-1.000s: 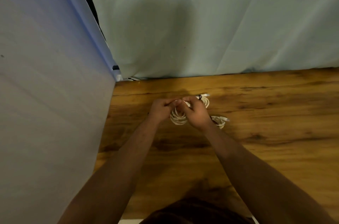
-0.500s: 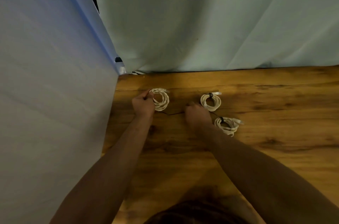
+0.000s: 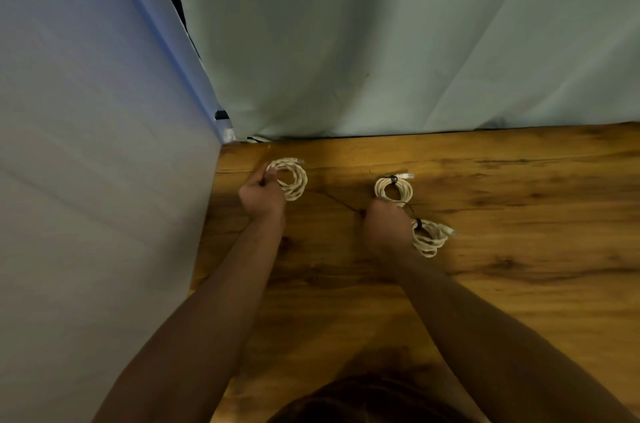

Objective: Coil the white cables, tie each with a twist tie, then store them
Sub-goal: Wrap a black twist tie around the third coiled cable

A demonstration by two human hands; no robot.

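Pale cloth hangs behind and to the left of a wooden tabletop [image 3: 485, 284]. At far left the left hand [image 3: 260, 196] pinches the untied coil [image 3: 299, 180] by its near-left rim, the loop lying flat. A thin dark twist tie [image 3: 334, 201] slants rightward and nearer, from beside that coil to the right hand [image 3: 386, 227], which is closer to it. The right hand's fingers curl down (whether they hold the tie, I cannot tell). Right of it lie the far tied coil [image 3: 408, 192] and the near tied coil [image 3: 429, 239]. No writing is legible.
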